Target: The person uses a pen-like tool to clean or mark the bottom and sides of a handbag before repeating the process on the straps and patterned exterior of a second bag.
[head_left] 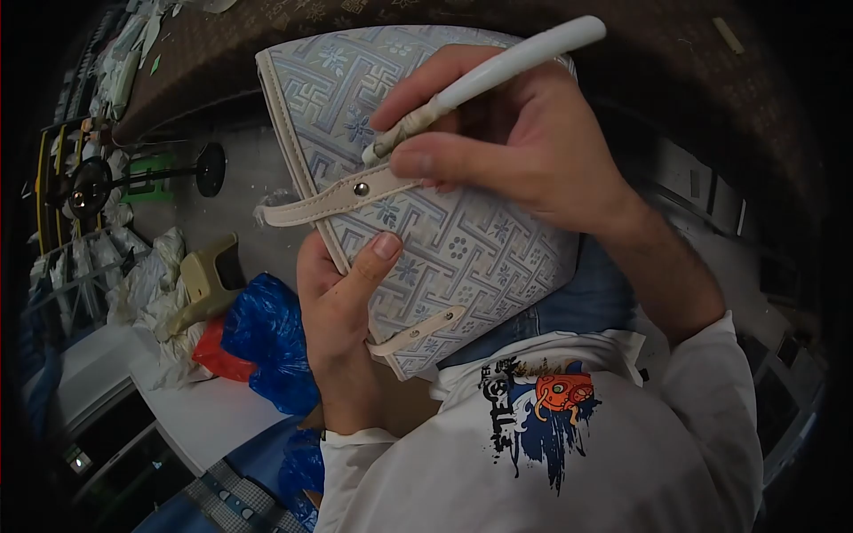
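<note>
A patterned pale grey-blue bag (462,244) with cream edging lies tilted across my lap. My left hand (346,293) grips its lower left edge, thumb on the patterned face and the fingers hidden behind. In my right hand (524,147) is a white pen-like tool (515,71), pinched between thumb and fingers near its wrapped lower part. The tool's tip touches or hovers just above the edge of a cream strap (333,200) that has a metal stud. A smaller cream strap (418,332) with two studs sits near the bag's lower edge.
To the left are a green stool (149,178), a beige plastic chair (209,275), a blue plastic bag (267,342), a red bag (218,351) and a black round-based stand (211,170). A brown cloth-covered table (213,62) runs along the top.
</note>
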Tool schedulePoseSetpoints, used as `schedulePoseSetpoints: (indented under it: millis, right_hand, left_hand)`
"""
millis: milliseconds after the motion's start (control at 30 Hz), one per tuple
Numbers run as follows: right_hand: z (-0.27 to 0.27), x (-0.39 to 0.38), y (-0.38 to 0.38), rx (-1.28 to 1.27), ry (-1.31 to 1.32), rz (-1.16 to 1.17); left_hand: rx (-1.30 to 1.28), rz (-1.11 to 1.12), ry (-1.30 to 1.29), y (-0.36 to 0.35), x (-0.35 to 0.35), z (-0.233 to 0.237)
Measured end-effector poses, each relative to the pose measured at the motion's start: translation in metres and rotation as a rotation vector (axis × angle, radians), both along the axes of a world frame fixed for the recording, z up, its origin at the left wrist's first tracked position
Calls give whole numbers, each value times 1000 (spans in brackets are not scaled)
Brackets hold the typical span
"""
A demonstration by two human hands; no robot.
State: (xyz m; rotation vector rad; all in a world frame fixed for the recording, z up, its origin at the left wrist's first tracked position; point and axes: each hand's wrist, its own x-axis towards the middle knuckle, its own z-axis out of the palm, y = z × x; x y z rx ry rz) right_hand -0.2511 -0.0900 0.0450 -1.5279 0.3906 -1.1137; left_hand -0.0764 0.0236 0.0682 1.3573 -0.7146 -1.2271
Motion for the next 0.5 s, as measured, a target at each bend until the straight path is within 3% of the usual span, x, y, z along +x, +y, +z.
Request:
schedulePoseSetpoints:
  millis: [167, 367, 500]
  right_hand:
    - [10, 9, 5, 152, 87, -35]
    - [10, 13, 7, 117, 107, -53]
    - [11, 13, 15, -60, 141, -141]
  left_hand:
    - [31, -68, 10, 0, 2, 3]
    - [44, -57, 42, 0, 0, 8]
    - [17, -27, 32, 2, 0, 3]
